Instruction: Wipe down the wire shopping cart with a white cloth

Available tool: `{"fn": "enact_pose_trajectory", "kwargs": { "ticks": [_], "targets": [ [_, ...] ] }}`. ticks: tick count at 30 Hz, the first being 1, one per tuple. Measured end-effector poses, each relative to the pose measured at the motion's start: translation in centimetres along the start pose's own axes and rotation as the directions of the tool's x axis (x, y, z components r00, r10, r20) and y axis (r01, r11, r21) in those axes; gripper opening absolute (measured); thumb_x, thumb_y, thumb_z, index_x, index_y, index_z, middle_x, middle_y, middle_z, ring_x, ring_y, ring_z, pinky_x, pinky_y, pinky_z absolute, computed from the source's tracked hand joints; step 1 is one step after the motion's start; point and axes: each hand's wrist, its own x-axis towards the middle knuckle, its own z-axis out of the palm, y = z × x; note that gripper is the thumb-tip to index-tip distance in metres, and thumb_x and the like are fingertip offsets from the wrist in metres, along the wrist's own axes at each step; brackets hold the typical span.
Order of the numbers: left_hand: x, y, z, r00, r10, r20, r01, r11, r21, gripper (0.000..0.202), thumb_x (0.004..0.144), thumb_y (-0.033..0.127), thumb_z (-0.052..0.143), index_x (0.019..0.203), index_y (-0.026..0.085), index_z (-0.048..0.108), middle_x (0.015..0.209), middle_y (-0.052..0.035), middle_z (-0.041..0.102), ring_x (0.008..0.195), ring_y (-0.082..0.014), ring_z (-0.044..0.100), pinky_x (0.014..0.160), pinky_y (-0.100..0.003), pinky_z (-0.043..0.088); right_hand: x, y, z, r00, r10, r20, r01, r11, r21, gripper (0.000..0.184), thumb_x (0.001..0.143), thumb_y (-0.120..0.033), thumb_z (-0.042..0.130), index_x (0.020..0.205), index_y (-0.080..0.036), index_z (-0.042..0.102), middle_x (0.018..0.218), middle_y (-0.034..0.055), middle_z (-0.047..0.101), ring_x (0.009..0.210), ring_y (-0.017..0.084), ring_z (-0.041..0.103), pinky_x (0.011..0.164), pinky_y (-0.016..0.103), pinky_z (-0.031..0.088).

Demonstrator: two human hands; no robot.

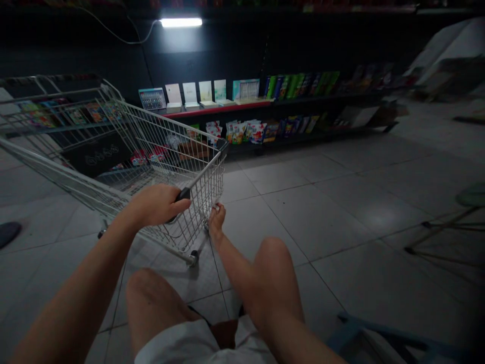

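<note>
A metal wire shopping cart [162, 119] stands at an angle in front of me, on the left side. My left hand [157, 205] is closed around the black corner piece [184, 194] on the near end of its top rim. Lower down, my right hand [217, 220] reaches to the outer face of the cart's end panel [204, 194], fingers bent together beside the wires. Something small and pale shows at those fingertips, too blurred to name. The cart's basket has a dark panel [100, 154] with light markings; a caster [192, 259] rests on the floor near my knees.
Behind the cart runs a dark store shelf [257, 103] with boxes, green and blue canisters [295, 86] and snack bags [246, 131]. A lit tube lamp [181, 22] hangs above. A blue frame [394, 333] is at lower right, a folding stool [447, 230] farther right. Grey tiles cover the floor.
</note>
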Motion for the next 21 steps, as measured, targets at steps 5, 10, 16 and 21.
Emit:
{"fn": "enact_pose_trajectory", "kwargs": {
  "ticks": [5, 10, 16, 21],
  "targets": [
    [0.6, -0.2, 0.1, 1.0, -0.014, 0.0, 0.014, 1.0, 0.019, 0.052, 0.089, 0.055, 0.028, 0.073, 0.017, 0.061, 0.067, -0.0085, 0.063, 0.06, -0.0192, 0.055, 0.057, -0.031, 0.032, -14.0, 1.9, -1.2, 0.998, 0.026, 0.054, -0.026, 1.0, -0.005, 0.026, 0.079, -0.032, 0.047, 0.101, -0.021, 0.055, 0.104, 0.0062, 0.056, 0.101, 0.018, 0.052, 0.096, 0.037, 0.044],
    [0.4, -0.3, 0.0, 1.0, -0.024, -0.001, 0.024, 0.998, -0.06, 0.064, 0.093, 0.059, 0.016, 0.069, 0.02, 0.06, 0.069, -0.0072, 0.065, 0.063, -0.0192, 0.057, 0.06, -0.03, 0.036, -17.6, -1.7, -4.4, 0.958, -0.036, 0.283, 0.025, 0.999, 0.043, 0.017, 0.08, -0.025, 0.05, 0.094, -0.022, 0.059, 0.096, 0.0026, 0.055, 0.091, 0.016, 0.055, 0.083, 0.031, 0.048],
    [0.1, -0.1, 0.3, 0.989, -0.03, -0.143, 0.001, 0.98, -0.197, 0.069, 0.093, 0.063, 0.009, 0.07, 0.02, 0.058, 0.073, -0.0075, 0.067, 0.068, -0.0202, 0.06, 0.061, -0.03, 0.037, -9.0, -13.7, -3.8, 0.851, -0.49, 0.191, 0.463, 0.87, 0.171, 0.022, 0.086, -0.024, 0.05, 0.105, -0.023, 0.061, 0.104, 0.006, 0.06, 0.106, 0.02, 0.054, 0.098, 0.036, 0.044],
    [-0.1, 0.0, 0.1, 0.991, -0.029, -0.13, -0.011, 0.955, -0.296, 0.073, 0.093, 0.061, 0.002, 0.063, 0.02, 0.054, 0.065, -0.0065, 0.062, 0.064, -0.0185, 0.057, 0.061, -0.029, 0.039, -9.1, -12.4, -1.7, 0.756, -0.613, 0.228, 0.624, 0.781, 0.031, 0.025, 0.088, -0.029, 0.045, 0.104, -0.021, 0.062, 0.108, 0.0107, 0.057, 0.112, 0.024, 0.05, 0.099, 0.042, 0.044]
  ]
}}
